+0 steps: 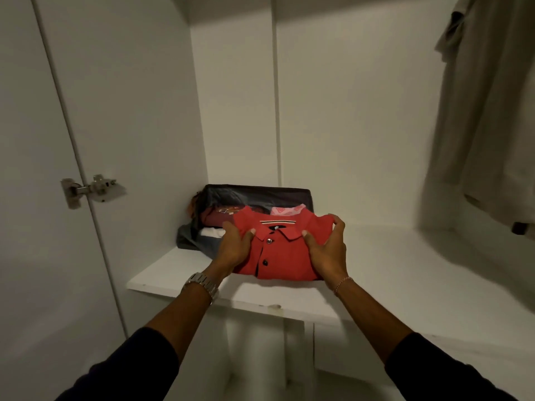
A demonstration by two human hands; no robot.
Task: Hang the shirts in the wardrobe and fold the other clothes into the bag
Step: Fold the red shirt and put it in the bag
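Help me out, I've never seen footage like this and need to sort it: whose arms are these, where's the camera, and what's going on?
There is no machine here. A person wears a camera on the head, looking forward and down, so the arms are their own. You are looking into a white wardrobe. The left hand and right hand grip a folded red shirt at its sides, over the shelf. Behind it sits an open dark bag holding folded clothes. A pale garment hangs at the right.

I held the folded shirt [279,250] between my left hand [236,247] and right hand [327,250], above the shelf [376,273], before the open bag [254,195]; a garment [486,111] hung right.
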